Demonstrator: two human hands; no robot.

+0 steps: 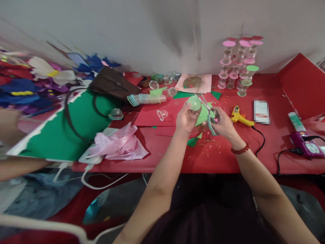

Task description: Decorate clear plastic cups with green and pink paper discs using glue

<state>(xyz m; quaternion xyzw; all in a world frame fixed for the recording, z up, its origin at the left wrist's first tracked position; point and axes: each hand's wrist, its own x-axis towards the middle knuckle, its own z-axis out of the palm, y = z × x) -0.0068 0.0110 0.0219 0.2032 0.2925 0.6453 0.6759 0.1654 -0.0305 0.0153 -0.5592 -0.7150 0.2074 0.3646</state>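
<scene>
My left hand (187, 117) is closed around a small clear plastic cup with a round light green face (194, 103), held up above the red table. The fingers of my right hand (223, 124) are wrapped round the teal handles of a pair of scissors (211, 124). The scissor blades point up and to the left, close to the rim of the green round. Beneath both hands lie light green paper pieces (202, 116) and red paper sheets (166, 130), with small paper scraps scattered about.
A yellow glue gun (242, 117) lies right of my hands, its cord trailing frontward. Stacked cups with paper discs (230, 62) stand at the back. Left are a row of nested cups (148, 99), a pink plastic bag (122, 144) and a green board (68, 125). Another person's arm (22, 168) shows far left.
</scene>
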